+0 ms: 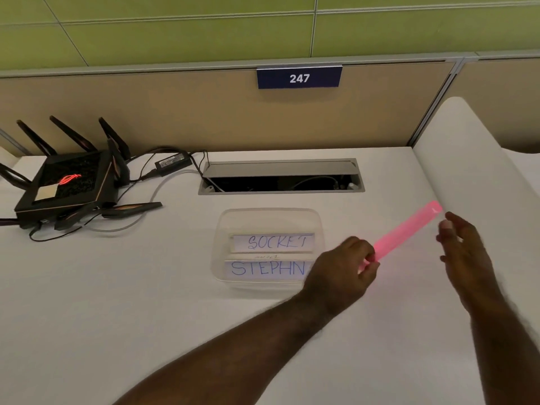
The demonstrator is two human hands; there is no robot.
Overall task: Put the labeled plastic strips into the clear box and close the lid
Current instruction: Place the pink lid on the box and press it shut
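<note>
At a white desk (146,287) in cubicle 247 (299,78), under a tan partition and green wall panels, I am midway through packing labeled plastic strips into a clear box (270,220). The box sits open in front of me, just this side of the desk's cable hatch (282,176), so that I can drop strips in from above without reaching. Two strips already lie flat inside it, one lettered "SOCKET" (274,242) and nearer me one lettered "STEPHN" (267,268); a scrap of smaller writing shows between them, too faint to read.

My left hand (342,270) has crossed over the right edge of the box and pinches the near end of a pink strip (406,232) between thumb and fingers. I hold it by the end so the long piece stays free to swing toward the opening. My right hand (464,249) hovers just beside the far end, fingers spread and relaxed, gripping nothing, placed to steady or guide the strip.

The pink strip is narrow, long and translucent, blurred here, angled up and away to the right over bare desk beside the box. I can make out no label on it. No lid is plainly visible. A black router (64,182) with antennas rests at far left.
</note>
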